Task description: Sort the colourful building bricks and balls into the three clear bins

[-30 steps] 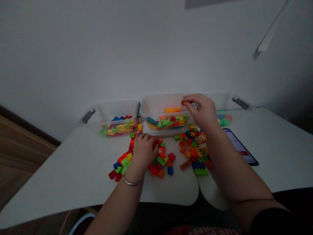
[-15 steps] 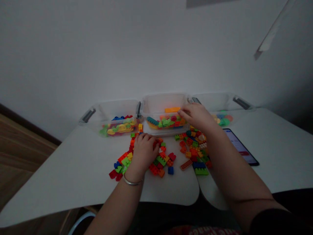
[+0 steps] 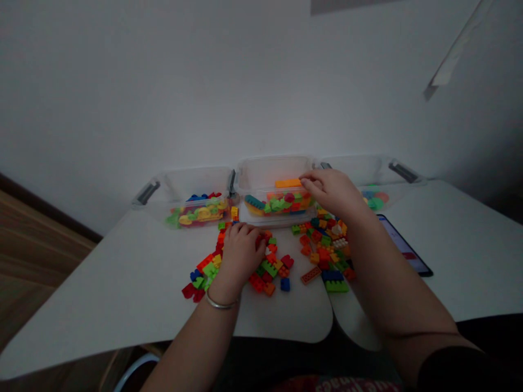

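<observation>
My left hand (image 3: 243,247) rests on a pile of toy building bricks (image 3: 269,267), its fingers spread loosely over them and the fingertips partly hidden. Red bricks show beside its thumb, and I see no brick lifted. Above the right end of the middle clear plastic box (image 3: 269,220) hovers my right hand (image 3: 329,188), thumb and index finger slightly apart, with nothing visible between them. Its fingertips are close to a long orange brick (image 3: 288,183) at the box. Green, red and teal bricks lie inside that box.
A left clear box (image 3: 200,204) holds yellow, green and blue pieces. The right clear box (image 3: 392,190) has round coloured pieces. Another brick pile (image 3: 327,250) lies under my right forearm, beside a phone (image 3: 402,245). The wall stands behind the boxes.
My right hand has moved slightly up and to the right, away from the bricks in the middle box. My left hand stays where it was on the pile.
</observation>
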Available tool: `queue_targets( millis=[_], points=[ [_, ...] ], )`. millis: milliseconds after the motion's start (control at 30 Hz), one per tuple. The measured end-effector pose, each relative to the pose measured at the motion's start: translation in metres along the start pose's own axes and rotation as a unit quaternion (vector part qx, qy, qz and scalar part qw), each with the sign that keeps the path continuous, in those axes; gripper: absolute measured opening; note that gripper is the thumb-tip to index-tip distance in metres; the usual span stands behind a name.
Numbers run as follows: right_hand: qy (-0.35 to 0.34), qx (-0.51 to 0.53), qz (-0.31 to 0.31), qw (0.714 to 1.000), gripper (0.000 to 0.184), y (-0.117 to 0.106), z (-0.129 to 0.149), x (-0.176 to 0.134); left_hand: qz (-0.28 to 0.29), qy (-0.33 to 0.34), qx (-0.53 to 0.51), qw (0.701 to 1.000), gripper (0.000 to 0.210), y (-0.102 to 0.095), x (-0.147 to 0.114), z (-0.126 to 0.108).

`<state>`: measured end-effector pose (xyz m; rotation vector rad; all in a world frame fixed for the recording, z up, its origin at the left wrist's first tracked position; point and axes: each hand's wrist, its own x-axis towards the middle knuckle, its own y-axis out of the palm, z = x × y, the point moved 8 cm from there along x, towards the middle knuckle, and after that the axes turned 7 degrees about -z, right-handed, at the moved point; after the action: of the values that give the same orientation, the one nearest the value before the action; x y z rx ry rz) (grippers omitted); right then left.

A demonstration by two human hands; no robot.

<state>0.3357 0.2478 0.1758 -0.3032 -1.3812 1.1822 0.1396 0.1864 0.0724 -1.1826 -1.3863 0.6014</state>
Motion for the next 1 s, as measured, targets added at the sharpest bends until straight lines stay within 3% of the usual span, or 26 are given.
queue_targets(
  millis=[100, 200, 300, 400, 567, 733, 1000],
  points=[
    [-0.002, 0.050, -0.040, 0.998, 0.032, -0.015, 0.007, -0.001, -0.003, -0.001, -0.004, 1.000, 0.024, 0.000, 0.000, 0.001],
    [-0.016, 0.081, -0.023, 0.996, 0.031, -0.023, 0.020, -0.005, 0.002, -0.002, -0.001, 1.000, 0.025, 0.000, -0.001, 0.002],
    [-0.058, 0.078, 0.073, 0.993, 0.028, -0.014, 0.038, -0.012, 0.009, 0.000, 0.001, 1.000, 0.026, 0.001, -0.001, 0.001],
    [-0.100, 0.027, 0.190, 0.976, 0.025, 0.011, 0.050, -0.026, 0.009, 0.000, 0.004, 1.000, 0.027, 0.000, -0.001, 0.001],
    [-0.055, -0.130, 0.298, 0.944, 0.024, 0.053, 0.046, -0.044, 0.009, 0.004, 0.005, 1.000, 0.027, 0.000, 0.001, -0.001],
    [-0.029, -0.194, 0.314, 0.929, 0.029, 0.068, 0.050, -0.048, 0.007, 0.007, 0.010, 1.000, 0.027, 0.000, 0.001, -0.001],
    [-0.034, -0.192, 0.316, 0.928, 0.035, 0.085, 0.053, -0.051, 0.004, 0.005, 0.008, 1.000, 0.026, 0.000, 0.000, 0.000]
  ],
)
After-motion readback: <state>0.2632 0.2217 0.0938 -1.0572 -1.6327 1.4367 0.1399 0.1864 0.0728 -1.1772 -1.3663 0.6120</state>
